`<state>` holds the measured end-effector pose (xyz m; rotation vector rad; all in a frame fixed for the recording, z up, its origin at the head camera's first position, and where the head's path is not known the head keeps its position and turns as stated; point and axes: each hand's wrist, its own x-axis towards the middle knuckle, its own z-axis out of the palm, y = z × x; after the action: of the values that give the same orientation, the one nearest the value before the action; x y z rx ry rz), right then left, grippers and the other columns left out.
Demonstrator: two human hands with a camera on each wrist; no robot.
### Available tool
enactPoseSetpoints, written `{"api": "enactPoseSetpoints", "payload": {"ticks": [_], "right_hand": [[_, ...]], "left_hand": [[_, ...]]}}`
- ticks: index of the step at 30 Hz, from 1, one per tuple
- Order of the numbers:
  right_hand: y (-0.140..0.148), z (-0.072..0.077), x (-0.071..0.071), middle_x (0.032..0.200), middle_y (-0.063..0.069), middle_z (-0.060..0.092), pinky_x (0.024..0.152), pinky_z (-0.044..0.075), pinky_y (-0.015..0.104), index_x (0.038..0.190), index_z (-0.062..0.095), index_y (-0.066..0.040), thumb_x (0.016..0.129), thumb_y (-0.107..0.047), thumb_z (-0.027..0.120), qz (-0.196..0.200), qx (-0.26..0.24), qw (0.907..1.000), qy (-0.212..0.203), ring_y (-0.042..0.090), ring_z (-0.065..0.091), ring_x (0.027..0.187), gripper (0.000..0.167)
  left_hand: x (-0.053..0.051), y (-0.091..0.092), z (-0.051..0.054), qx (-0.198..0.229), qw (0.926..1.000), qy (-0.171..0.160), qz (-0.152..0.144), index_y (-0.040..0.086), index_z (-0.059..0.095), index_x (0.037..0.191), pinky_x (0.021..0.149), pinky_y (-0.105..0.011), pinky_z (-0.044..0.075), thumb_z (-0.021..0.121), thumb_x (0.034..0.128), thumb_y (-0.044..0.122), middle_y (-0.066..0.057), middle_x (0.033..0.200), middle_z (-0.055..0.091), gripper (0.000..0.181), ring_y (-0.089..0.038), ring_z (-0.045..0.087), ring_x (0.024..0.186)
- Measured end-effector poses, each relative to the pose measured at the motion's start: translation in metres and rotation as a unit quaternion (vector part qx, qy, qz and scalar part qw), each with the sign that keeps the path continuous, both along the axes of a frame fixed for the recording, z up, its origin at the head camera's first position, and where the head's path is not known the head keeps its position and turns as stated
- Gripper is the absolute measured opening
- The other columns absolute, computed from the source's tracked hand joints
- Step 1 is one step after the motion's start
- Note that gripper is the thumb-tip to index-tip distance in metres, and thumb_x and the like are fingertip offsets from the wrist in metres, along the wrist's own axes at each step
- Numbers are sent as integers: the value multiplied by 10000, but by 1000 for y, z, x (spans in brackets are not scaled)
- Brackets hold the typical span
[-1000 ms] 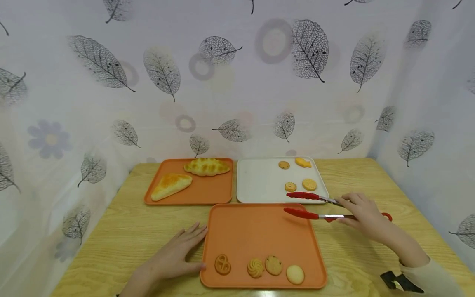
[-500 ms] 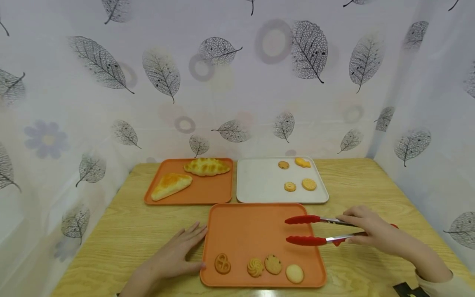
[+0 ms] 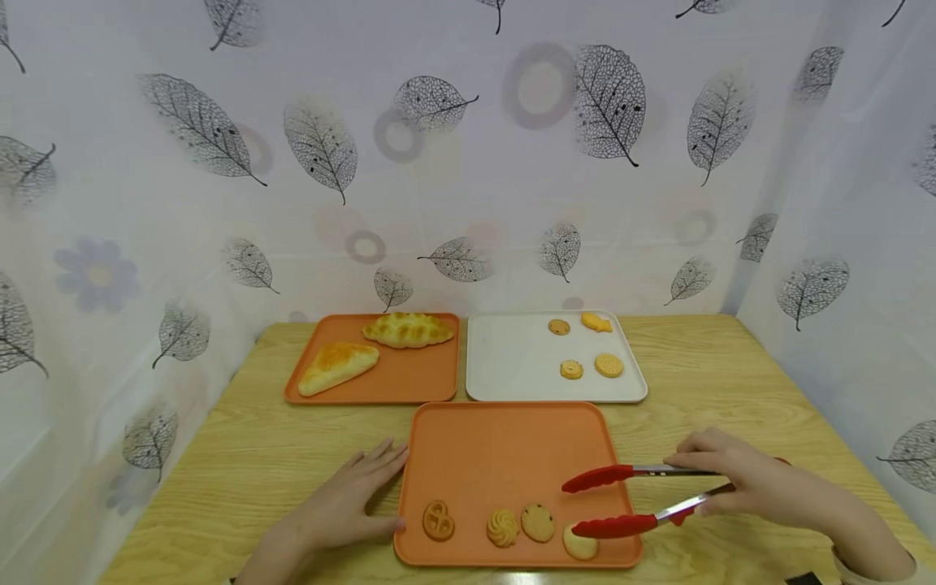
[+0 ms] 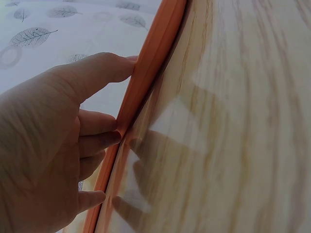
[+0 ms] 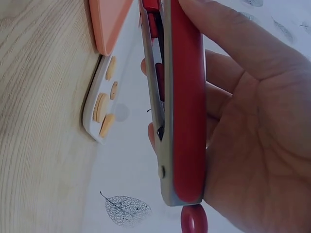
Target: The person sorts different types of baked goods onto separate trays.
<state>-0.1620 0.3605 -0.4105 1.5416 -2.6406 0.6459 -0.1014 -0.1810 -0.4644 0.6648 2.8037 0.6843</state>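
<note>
My right hand [image 3: 753, 483] grips a pair of red-tipped metal tongs [image 3: 617, 526], whose two arms stand apart. The lower tip hangs over a plain round cookie [image 3: 580, 548] at the right front of the near orange tray [image 3: 504, 447], hiding part of it; I cannot tell whether they touch. In the right wrist view, fingers and thumb wrap the tongs' red handle [image 5: 188, 107]. My left hand [image 3: 340, 508] touches the near tray's left edge with fingertips and thumb. Along its front lie a pretzel cookie [image 3: 438, 521], a swirl cookie [image 3: 503, 529] and a chip cookie [image 3: 537, 523].
Behind, a white tray [image 3: 512, 357] holds several small cookies, one fish-shaped [image 3: 595, 322]. Left of it, another orange tray [image 3: 417, 382] bears a triangular pastry [image 3: 339, 368] and a braided bread [image 3: 408, 331]. A leaf-patterned curtain [image 3: 468, 187] encloses the wooden table [image 3: 702, 366].
My right hand has brought the tongs from the white tray's front edge toward me, down over the round cookie. The tongs' tips have spread wider. My left hand stays at the tray edge.
</note>
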Motion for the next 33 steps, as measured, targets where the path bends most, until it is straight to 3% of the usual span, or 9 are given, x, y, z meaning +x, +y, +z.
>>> {"api": "enactPoseSetpoints", "payload": {"ticks": [5,10,27,33], "right_hand": [[-1,0,2,1098,-25,582,639,435,198,1225,658,-50,814,-308,758,139,18,9994,-319,2,437,942,496],[-5,-2,3,1071,-15,591,641,465,197,1171,682,-50,798,-361,759,147,124,9994,-274,8,453,942,492],[-12,-7,3,1031,-45,611,651,453,191,1107,707,-98,708,-341,821,22,-43,9973,729,25,486,919,481],[-12,-6,2,1044,-49,617,660,452,239,1141,698,-116,710,-359,822,-211,30,9940,1072,33,497,929,510]], "left_hand": [[0,0,0,12,10000,30,1,115,303,1538,1152,-652,214,603,855,640,-83,1591,322,912,-329,219,1497],[0,-1,0,12,10000,41,22,116,308,1536,1151,-649,219,607,854,637,-83,1586,331,909,-330,226,1494],[-2,-2,-1,-9,10000,81,11,123,306,1538,1153,-643,221,601,851,645,-79,1584,338,912,-328,233,1492],[-3,-2,-1,-14,10000,83,-9,119,304,1537,1150,-646,226,597,854,645,-80,1586,333,910,-330,229,1493]]}}
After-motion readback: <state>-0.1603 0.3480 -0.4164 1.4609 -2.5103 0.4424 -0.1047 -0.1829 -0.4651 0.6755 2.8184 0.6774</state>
